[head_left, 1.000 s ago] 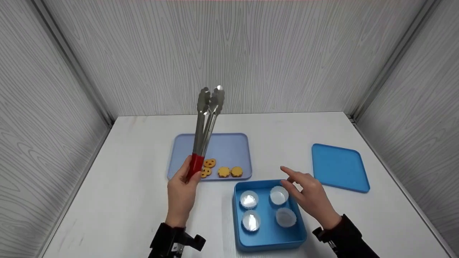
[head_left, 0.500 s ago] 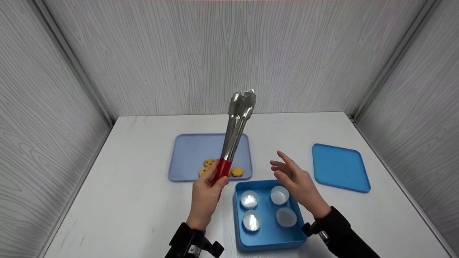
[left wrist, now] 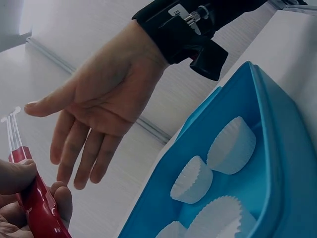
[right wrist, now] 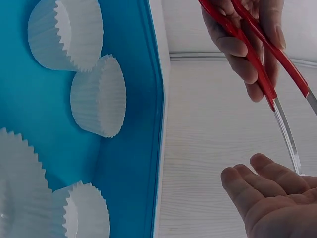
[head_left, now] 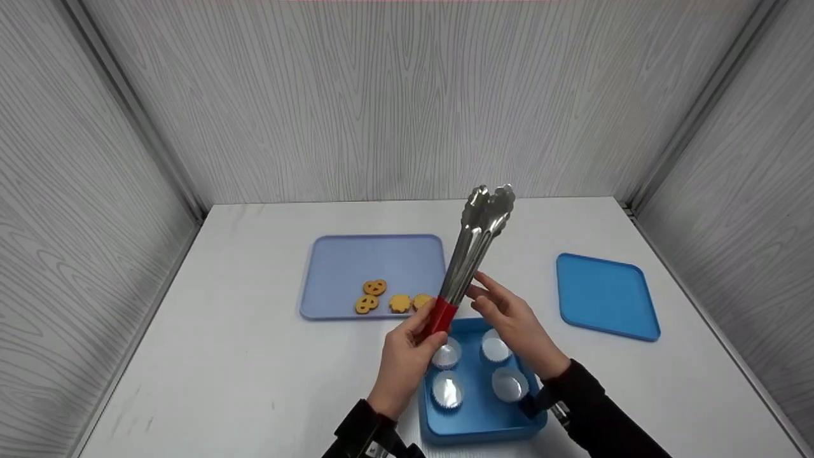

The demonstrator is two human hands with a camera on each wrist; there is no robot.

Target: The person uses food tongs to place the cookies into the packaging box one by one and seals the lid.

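Red-handled metal tongs (head_left: 467,257) stand tilted up to the right, gripped at the handle by my left hand (head_left: 402,364). Beside their metal arms is my right hand (head_left: 523,331), its fingers loosely extended. In the left wrist view, that right hand (left wrist: 106,94) shows its palm, with a gap between it and the tongs' red grip (left wrist: 42,208). Below both hands sits a blue box (head_left: 486,437) holding several white paper baking cups (head_left: 448,390). The left hand partly covers one cup in the head view.
Behind the box lies a lilac tray (head_left: 340,261) with pretzel-shaped cookies (head_left: 367,303) and round yellow-topped cookies (head_left: 400,303). A flat blue lid or tray (head_left: 607,294) lies at the right. Grey wood-grain walls (head_left: 407,95) enclose the white table (head_left: 254,381).
My left hand has carried the tongs to the right, from over the lilac tray to over the box. My right hand has moved slightly left, its fingers spreading towards the tongs.
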